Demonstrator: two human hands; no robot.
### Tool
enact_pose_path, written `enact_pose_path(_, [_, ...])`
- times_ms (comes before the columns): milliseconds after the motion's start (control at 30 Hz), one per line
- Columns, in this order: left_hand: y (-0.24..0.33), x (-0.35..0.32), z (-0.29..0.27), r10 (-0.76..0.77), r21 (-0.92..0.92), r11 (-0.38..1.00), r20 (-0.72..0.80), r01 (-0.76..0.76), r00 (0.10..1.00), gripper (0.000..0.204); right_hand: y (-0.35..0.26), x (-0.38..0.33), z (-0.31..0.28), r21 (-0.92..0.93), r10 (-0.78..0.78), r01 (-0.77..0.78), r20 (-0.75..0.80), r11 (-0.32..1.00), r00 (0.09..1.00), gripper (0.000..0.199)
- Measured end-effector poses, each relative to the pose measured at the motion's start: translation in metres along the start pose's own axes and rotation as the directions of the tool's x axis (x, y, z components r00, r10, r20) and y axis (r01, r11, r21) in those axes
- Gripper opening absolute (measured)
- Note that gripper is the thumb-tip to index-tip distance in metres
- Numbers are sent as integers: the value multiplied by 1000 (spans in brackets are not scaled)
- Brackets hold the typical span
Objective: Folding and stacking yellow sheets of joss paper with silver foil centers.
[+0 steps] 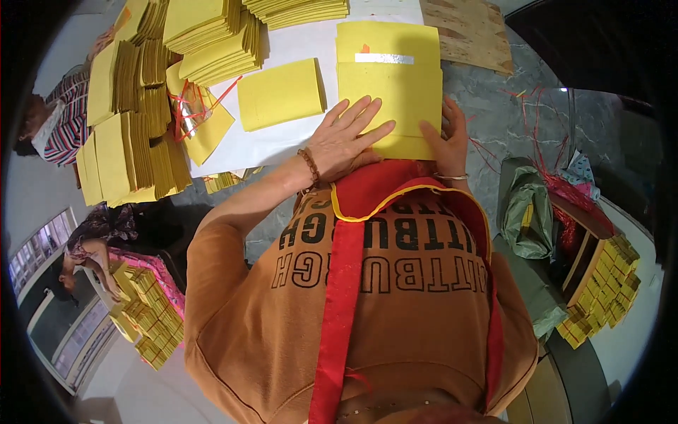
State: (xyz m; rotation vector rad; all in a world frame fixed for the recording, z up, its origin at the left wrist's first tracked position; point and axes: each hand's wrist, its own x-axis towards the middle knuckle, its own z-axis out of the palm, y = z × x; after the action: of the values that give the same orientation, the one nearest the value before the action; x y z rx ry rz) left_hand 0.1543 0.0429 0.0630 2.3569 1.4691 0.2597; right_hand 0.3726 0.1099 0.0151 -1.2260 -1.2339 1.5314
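In front of me at the table's near edge lies a yellow paper stack [395,92], with a silver strip and a small orange mark near its far end. My left hand [352,131] rests on its near left part, fingers stretched and spread. My right hand [450,138] is at the near right edge, thumb on top and fingers curled along the side, partly hidden. To the left of the stack, apart from it, lies a smaller yellow paper bundle [281,95].
Tall piles of yellow paper [212,28] fill the table's far left, beside red ties [194,113]. A wooden board [470,32] lies at far right. Two people [67,116] are at the left. A green bag [526,212] and bundled yellow stacks [607,290] stand right.
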Motion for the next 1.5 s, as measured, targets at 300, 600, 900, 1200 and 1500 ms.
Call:
enact_pose_path(300, [4, 13, 0, 95, 322, 945, -90, -61, 991, 56, 13, -2, -4, 256, 25, -31, 25, 966, 999, 48])
enact_pose_path(600, [-1, 39, -2, 34, 245, 967, -395, 69, 918, 43, 4, -8, -7, 124, -88, 80, 61, 989, 994, 73])
enact_pose_path(900, [-97, -65, -12, -171, 366, 824, -568, 433, 805, 51, 11, 2, -15, 3, 7, -7, 136, 1000, 991, 65])
enact_pose_path(1200, [-118, -85, 30, -304, 337, 845, -336, 415, 891, 60, 5, 3, -17, 9, -5, 3, 176, 1000, 984, 57])
enact_pose_path(1500, [-128, -93, 36, -386, 138, 905, -131, 402, 913, 85, -20, 2, -18, -507, -392, 499, 309, 703, 867, 44])
